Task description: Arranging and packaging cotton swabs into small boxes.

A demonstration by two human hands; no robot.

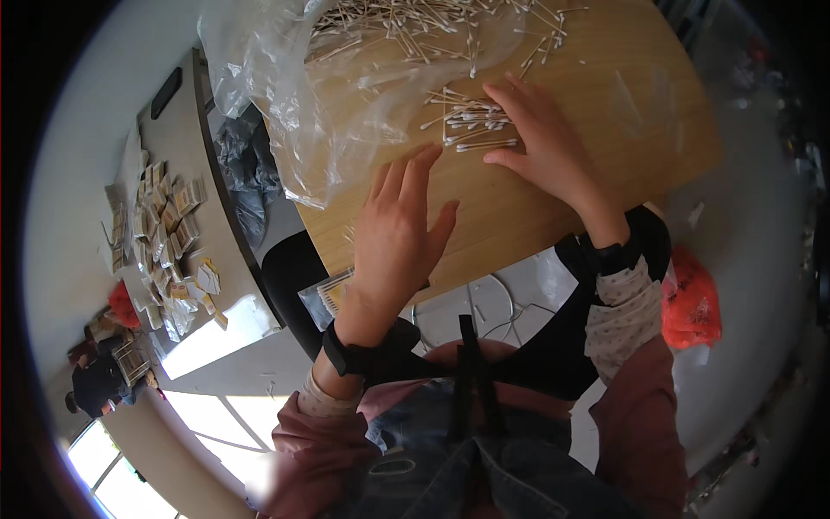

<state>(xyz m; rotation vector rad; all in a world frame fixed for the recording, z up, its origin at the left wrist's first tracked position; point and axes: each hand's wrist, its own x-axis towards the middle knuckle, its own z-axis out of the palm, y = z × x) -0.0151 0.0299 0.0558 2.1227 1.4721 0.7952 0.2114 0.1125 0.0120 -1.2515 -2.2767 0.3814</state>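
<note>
Wooden-topped, the table point(579, 104) carries a small bunch of white-tipped cotton swabs point(475, 121), lying flat and mostly pointing sideways, between the two bare hands and nearer the right. The right hand point(546, 143) is open, thumb spread from the index finger; the right ends of the bunch sit in the gap between those two digits — whether skin meets swab, I cannot tell. The left hand point(398, 216) is also open, its fingers slightly bent and its thumb apart, palm turned toward the other hand; the bunch lies beyond its fingertips, ahead and to the right, with a strip of bare wood between. Beyond the bunch, toward the far edge, a large loose heap of swabs point(406, 22) spreads out, and a clear plastic bag point(294, 112) drapes over the table's left side. Beside the left wrist, partly hidden by it, is a packet of swabs point(330, 296). Farther left, many small packs point(164, 216) are piled on a second table point(229, 251).
</note>
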